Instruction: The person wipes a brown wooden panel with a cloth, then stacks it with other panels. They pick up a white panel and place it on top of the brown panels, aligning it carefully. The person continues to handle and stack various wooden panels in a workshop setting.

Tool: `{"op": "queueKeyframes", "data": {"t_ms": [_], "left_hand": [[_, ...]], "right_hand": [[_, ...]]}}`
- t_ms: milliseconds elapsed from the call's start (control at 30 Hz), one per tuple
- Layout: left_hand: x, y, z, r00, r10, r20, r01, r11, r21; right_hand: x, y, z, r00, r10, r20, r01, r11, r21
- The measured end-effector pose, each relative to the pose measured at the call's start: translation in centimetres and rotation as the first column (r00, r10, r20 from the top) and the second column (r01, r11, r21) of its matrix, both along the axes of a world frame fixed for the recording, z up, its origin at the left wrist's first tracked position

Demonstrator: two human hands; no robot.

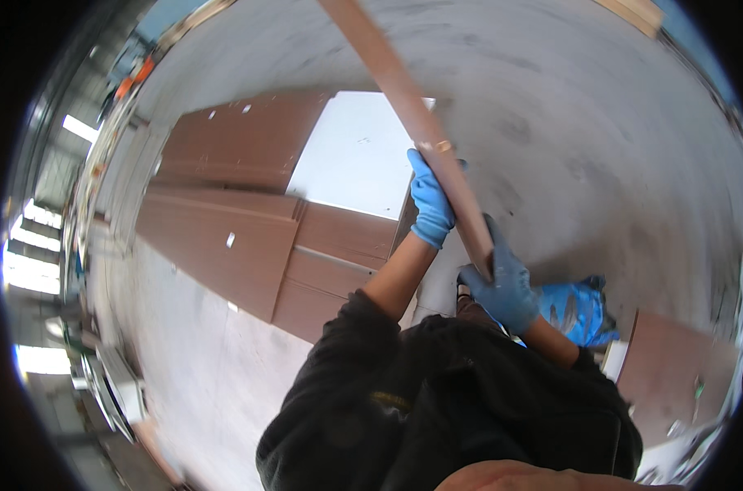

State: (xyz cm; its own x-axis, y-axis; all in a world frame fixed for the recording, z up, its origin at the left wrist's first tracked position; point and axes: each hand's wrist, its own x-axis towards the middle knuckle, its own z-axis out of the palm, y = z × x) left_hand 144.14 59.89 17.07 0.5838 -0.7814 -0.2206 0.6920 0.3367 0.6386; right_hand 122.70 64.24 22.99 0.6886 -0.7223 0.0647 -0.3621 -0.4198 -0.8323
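A long, narrow brown board (pixel 394 82) slants up and left in front of me and runs out past the top edge. My left hand (pixel 431 200), in a light blue glove, is closed around it from the left side, with some fingertips showing on the right. My right hand (pixel 511 290), in a darker blue-grey glove, grips the board's near end. Beyond my left arm, brown panels (pixel 224 217) lie on the floor, some overlapping. A white panel (pixel 351 155) lies among them, its right corner partly behind the board.
Right of my right hand lies a crumpled blue plastic bag (pixel 576 315). Another brown panel (pixel 674 372) stands or lies at lower right; which, I cannot tell. Grey concrete floor (pixel 601 139) spreads ahead. Blurred racks and long stock (pixel 89 196) line the far left.
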Motion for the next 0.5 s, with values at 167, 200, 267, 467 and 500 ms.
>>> {"op": "queueKeyframes", "data": {"t_ms": [167, 200, 267, 467, 500], "left_hand": [[4.2, -4.9, -1.5, 0.817, 0.534, 0.216, -0.568, 0.81, 0.145], [5.2, -5.2, -2.2, 0.785, 0.572, 0.237, -0.614, 0.771, 0.172], [7.4, -5.3, -3.9, 0.736, 0.621, 0.271, -0.676, 0.7, 0.233], [16.4, -1.0, -10.7, 0.719, 0.682, 0.134, -0.678, 0.647, 0.348], [17.8, -0.2, -12.2, 0.7, 0.689, 0.188, -0.702, 0.615, 0.359]], "right_hand": [[2.6, -9.7, -8.2, 0.979, -0.176, -0.102, 0.144, 0.953, -0.267], [3.6, -11.6, -9.6, 0.982, -0.133, -0.132, 0.105, 0.975, -0.197], [6.0, -14.2, -12.1, 0.971, -0.087, -0.221, 0.087, 0.996, -0.012], [16.9, -16.6, -18.3, 0.996, 0.063, 0.058, -0.067, 0.995, 0.08], [19.0, -16.9, -19.3, 0.994, 0.107, 0.016, -0.108, 0.98, 0.168]]}}
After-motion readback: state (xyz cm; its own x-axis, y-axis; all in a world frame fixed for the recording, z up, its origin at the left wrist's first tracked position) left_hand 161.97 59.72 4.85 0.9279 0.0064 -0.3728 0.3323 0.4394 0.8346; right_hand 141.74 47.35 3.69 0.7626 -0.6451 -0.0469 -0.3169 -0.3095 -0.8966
